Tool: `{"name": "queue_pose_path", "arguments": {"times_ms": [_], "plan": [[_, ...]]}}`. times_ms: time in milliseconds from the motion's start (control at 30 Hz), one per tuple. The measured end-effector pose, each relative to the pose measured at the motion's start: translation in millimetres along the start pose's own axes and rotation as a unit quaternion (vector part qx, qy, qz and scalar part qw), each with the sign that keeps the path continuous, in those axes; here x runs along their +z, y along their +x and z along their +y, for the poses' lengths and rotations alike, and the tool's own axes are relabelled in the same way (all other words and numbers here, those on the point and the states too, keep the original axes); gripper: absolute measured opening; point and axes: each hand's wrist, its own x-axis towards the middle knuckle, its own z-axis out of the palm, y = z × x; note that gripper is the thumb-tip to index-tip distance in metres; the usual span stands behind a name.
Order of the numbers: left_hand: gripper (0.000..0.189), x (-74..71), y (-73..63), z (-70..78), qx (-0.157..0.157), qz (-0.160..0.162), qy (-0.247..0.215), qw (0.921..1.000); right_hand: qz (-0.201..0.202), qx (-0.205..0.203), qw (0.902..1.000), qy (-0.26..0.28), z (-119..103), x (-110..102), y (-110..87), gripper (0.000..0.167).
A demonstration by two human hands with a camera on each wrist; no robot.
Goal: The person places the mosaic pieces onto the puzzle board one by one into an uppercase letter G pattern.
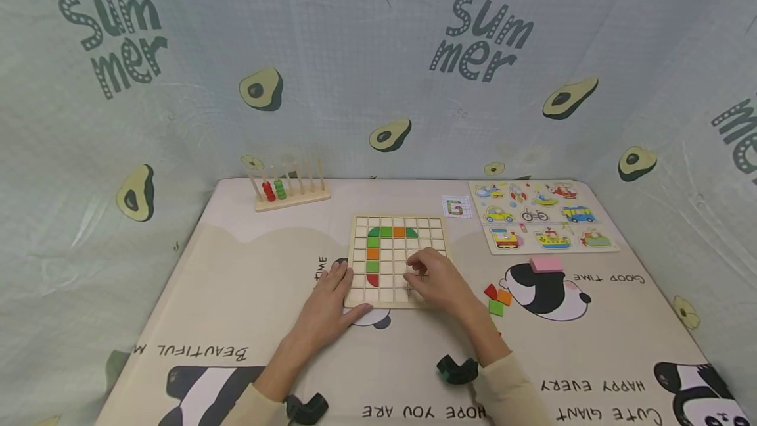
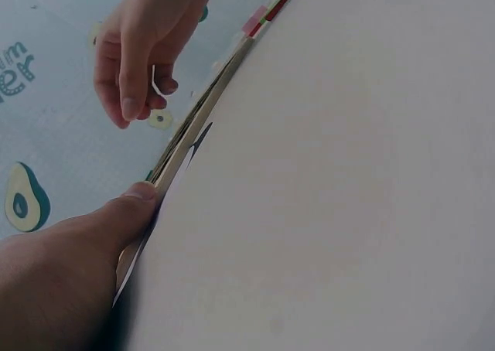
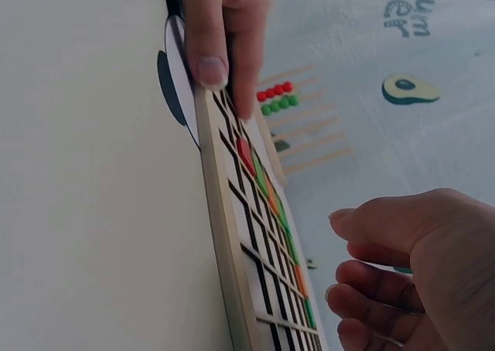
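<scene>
A wooden grid board (image 1: 387,304) lies in the middle of the table. Coloured tiles form a bent line on it: a top row with an orange tile (image 1: 399,232) among green ones, then a column down to a red rounded tile (image 1: 372,279). My left hand (image 1: 325,301) rests at the board's near left corner, fingers extended along its left side and thumb against the near edge. Over the board's right part hovers my right hand (image 1: 437,281), fingers loosely bent and thumb apart from them. Nothing shows between them in the right wrist view.
Loose orange (image 1: 504,297), green (image 1: 495,308) and red tiles (image 1: 490,291) lie right of the board. Behind stand a bead rack (image 1: 292,201), a small pattern card (image 1: 457,207) and a picture puzzle board (image 1: 514,222). A pink block (image 1: 547,264) sits in front of the puzzle.
</scene>
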Motion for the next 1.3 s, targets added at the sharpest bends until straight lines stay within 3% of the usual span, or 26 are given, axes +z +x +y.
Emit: {"name": "queue_pose_path", "arguments": {"times_ms": [833,1300], "plan": [[0.089,-2.1,1.3,-0.5,-0.011,-0.014,-0.005,0.9998,-0.006,0.029,0.9995,0.015,52,-35,-36.5,0.030],[0.089,-3.5,0.8,0.1,-0.010,-0.012,-0.010,0.9998,-0.054,0.056,0.9970,0.002,69,-49,-57.9,0.037]]}}
